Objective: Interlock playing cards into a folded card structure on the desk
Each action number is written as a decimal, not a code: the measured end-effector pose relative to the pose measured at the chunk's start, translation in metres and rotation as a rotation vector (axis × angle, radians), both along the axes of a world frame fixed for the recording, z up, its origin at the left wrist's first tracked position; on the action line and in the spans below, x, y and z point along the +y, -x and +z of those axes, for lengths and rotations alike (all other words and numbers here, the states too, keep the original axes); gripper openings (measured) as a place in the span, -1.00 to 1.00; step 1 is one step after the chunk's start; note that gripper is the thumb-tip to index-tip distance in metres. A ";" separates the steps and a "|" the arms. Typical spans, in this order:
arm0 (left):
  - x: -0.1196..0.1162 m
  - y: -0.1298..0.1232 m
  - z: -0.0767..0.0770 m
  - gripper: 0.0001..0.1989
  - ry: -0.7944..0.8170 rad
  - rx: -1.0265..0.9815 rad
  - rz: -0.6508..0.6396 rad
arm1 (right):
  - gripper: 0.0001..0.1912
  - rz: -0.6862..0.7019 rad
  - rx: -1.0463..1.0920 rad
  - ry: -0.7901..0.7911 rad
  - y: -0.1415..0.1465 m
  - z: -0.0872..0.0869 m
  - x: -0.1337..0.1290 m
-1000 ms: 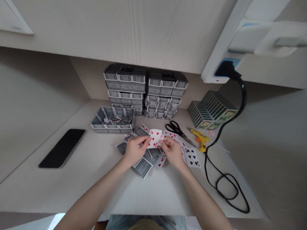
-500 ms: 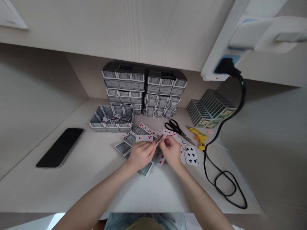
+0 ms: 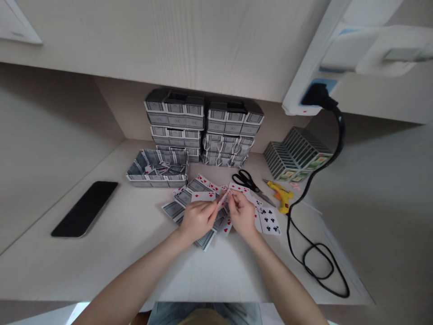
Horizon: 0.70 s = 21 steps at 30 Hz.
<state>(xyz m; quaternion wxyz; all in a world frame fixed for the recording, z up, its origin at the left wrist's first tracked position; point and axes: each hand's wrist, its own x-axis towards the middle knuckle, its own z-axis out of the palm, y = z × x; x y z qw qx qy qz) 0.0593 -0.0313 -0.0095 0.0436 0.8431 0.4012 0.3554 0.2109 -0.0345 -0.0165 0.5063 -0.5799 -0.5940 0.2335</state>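
Between my two hands is a small folded playing card (image 3: 224,197), turned so a pale face with red marks shows. My left hand (image 3: 200,217) pinches its left end. Fingers of my right hand (image 3: 242,211) are closed on the other end. Both hands hover just over a loose spread of playing cards (image 3: 174,211), some face down with grey patterned backs, others face up. A six of clubs (image 3: 269,221) lies right of my right hand. Just beyond the cards rest black-handled scissors (image 3: 248,180), blades toward the lower right.
An open box made of cards (image 3: 157,183) holds card pieces at the left. Stacked card boxes (image 3: 174,119) stand at the back. A yellow glue gun (image 3: 283,195), its black cord (image 3: 316,243) and bundled card stacks (image 3: 294,151) are right. A phone (image 3: 84,209) lies left.
The card between my hands has turned from a dark, edge-on look to showing its pale face with red marks. My hands stay in nearly the same place.
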 end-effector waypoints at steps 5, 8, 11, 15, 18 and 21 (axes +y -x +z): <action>0.003 0.001 -0.001 -0.77 -0.013 -0.037 0.017 | -0.73 -0.025 -0.072 -0.018 -0.001 0.006 -0.001; 0.002 -0.001 -0.002 -0.77 -0.067 -0.059 0.009 | -0.73 -0.046 -0.079 -0.059 0.000 0.006 -0.001; -0.001 -0.005 -0.003 -0.80 -0.107 -0.053 0.013 | -0.74 -0.079 -0.156 -0.092 0.001 0.006 -0.002; -0.006 -0.009 -0.005 -0.79 -0.131 -0.030 0.023 | -0.74 -0.157 -0.342 -0.126 0.002 0.005 -0.004; -0.007 -0.009 -0.004 -0.81 -0.125 -0.030 0.042 | -0.74 -0.164 -0.332 -0.115 0.003 0.005 -0.005; -0.005 -0.006 -0.002 -0.83 -0.102 -0.075 0.115 | -0.75 -0.052 -0.088 -0.042 0.004 0.006 -0.003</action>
